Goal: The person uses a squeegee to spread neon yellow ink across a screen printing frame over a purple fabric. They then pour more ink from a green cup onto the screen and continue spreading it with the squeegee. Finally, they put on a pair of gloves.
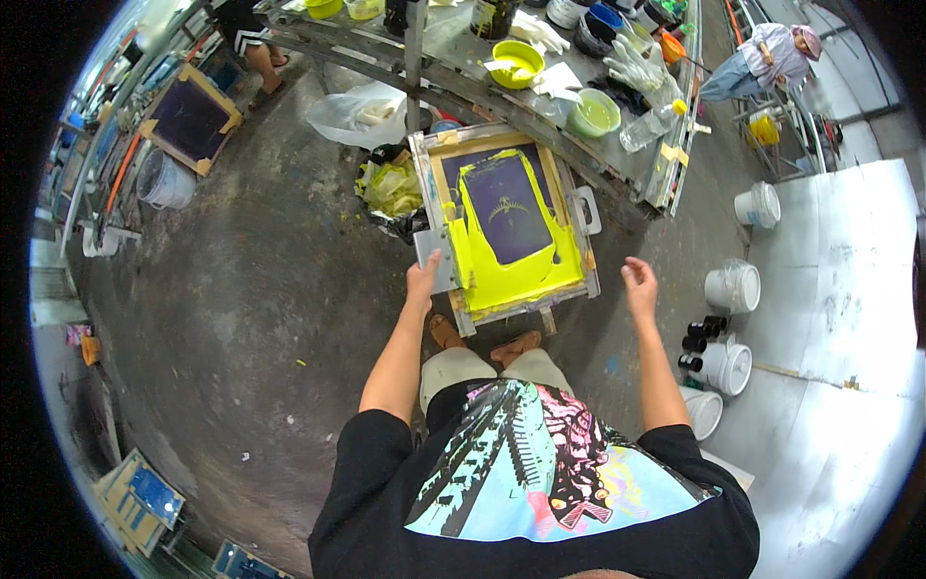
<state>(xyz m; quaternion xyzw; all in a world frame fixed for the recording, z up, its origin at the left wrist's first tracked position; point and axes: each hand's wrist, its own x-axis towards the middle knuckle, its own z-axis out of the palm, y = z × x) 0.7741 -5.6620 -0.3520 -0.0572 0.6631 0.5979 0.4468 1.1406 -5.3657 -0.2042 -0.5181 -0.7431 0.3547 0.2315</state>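
A wooden screen-printing frame with a dark mesh smeared with bright yellow ink stands tilted in front of me. My left hand grips its lower left edge beside a grey metal plate. To the right of the frame's lower right corner, my right hand hovers with curled fingers that hold nothing and do not touch the frame.
A long work table behind the frame holds yellow and green ink bowls, tubs and a bottle. White buckets stand at right beside a pale board. Another screen leans at far left. Another person sits at upper right.
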